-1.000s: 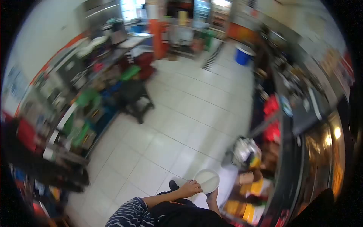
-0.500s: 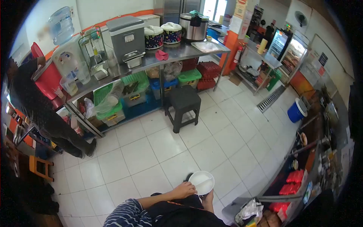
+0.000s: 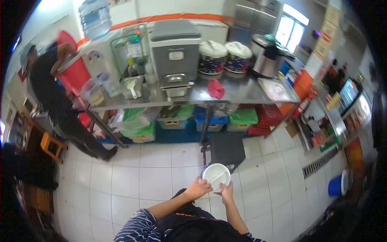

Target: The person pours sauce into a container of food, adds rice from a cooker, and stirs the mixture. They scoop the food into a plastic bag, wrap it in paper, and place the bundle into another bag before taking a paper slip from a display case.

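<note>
In front of my body I hold a round white bowl [image 3: 215, 175], with some blue showing on its outer left side. A pale, straight strip lies across its inside; I cannot make out what it is. My left hand [image 3: 198, 188] is closed on the bowl's lower left edge. At the lower right, my right hand [image 3: 227, 192] grips it with the thumb over the rim. Just beyond the bowl stands a black stool [image 3: 227, 147], partly covered by it.
Ahead, a steel table [image 3: 151, 97] bears a grey bin [image 3: 175, 44], patterned pots [image 3: 211, 60], a large steel cooker [image 3: 267, 60] and a pink cloth [image 3: 216, 88]. Lidded boxes sit underneath. At left, a person [image 3: 50, 84] leans over a red bucket [image 3: 75, 74]. A blue bucket [image 3: 335, 186] stands right.
My view has swung right-to-left and come closer to the table and stool. The bowl is higher in view, and my right thumb now shows over its rim. My left hand has shifted to its edge.
</note>
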Demonstrator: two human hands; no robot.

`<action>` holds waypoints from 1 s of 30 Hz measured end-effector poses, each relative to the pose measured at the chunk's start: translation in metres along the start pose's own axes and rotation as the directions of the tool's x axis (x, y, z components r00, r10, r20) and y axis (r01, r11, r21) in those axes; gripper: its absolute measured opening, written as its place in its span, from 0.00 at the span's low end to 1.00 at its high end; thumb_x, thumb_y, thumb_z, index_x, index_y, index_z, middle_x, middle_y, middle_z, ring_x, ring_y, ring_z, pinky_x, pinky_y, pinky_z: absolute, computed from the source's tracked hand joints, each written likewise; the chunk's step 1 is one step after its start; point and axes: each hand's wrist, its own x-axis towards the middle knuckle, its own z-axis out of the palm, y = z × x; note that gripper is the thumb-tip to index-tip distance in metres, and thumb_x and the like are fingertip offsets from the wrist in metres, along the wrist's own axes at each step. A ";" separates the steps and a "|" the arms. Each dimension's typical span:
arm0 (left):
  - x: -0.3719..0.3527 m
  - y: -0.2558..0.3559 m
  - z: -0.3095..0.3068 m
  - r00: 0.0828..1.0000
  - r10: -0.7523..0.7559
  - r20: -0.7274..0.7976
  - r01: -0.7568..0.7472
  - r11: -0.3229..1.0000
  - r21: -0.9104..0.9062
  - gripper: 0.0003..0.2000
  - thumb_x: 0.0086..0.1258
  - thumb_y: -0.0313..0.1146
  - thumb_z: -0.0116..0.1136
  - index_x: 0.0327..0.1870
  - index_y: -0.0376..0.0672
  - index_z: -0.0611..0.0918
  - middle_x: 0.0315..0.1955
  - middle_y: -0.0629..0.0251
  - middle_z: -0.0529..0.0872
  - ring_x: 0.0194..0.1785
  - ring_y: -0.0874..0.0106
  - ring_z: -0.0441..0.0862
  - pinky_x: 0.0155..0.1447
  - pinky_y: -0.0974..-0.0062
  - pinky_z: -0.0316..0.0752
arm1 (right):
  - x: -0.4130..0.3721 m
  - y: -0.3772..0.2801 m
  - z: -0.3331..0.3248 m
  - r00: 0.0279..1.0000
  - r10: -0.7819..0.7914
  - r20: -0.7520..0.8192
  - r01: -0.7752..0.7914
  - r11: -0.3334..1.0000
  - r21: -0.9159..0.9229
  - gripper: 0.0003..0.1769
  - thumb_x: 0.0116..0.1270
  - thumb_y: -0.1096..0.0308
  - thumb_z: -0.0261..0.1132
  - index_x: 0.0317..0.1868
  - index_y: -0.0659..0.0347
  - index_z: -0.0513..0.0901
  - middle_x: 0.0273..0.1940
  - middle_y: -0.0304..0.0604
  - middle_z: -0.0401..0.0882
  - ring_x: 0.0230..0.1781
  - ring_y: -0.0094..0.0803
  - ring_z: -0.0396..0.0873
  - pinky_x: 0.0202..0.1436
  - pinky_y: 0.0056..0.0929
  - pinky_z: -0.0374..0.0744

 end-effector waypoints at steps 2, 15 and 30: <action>0.022 -0.052 -0.004 0.995 -0.094 -0.037 0.096 0.993 0.073 0.14 0.57 0.34 0.50 0.45 0.58 0.76 0.43 0.76 0.74 0.50 0.74 0.70 0.59 0.49 0.56 | 0.072 -0.013 0.036 0.997 -0.047 0.060 0.053 0.994 -0.096 0.21 0.57 0.72 0.59 0.49 0.66 0.63 0.44 0.53 0.69 0.41 0.39 0.74 0.35 0.37 0.80; 0.133 -0.476 -0.111 -0.049 -0.830 -0.556 0.776 0.319 -0.544 0.20 0.55 0.37 0.60 0.47 0.38 0.74 0.47 0.51 0.75 0.51 0.52 0.70 0.52 0.61 0.66 | 0.443 -0.269 0.144 0.945 -0.277 -0.172 0.270 0.961 -0.063 0.24 0.61 0.72 0.51 0.58 0.61 0.56 0.49 0.56 0.68 0.31 0.48 0.79 0.20 0.34 0.82; 0.152 -0.525 -0.084 0.128 -0.990 0.063 0.565 0.020 -0.825 0.24 0.54 0.45 0.62 0.43 0.32 0.77 0.36 0.47 0.81 0.43 0.58 0.78 0.48 0.69 0.70 | 0.425 -0.351 0.337 0.588 -0.608 0.534 0.797 0.322 -0.510 0.14 0.53 0.75 0.61 0.42 0.61 0.77 0.42 0.42 0.76 0.41 0.34 0.74 0.46 0.27 0.71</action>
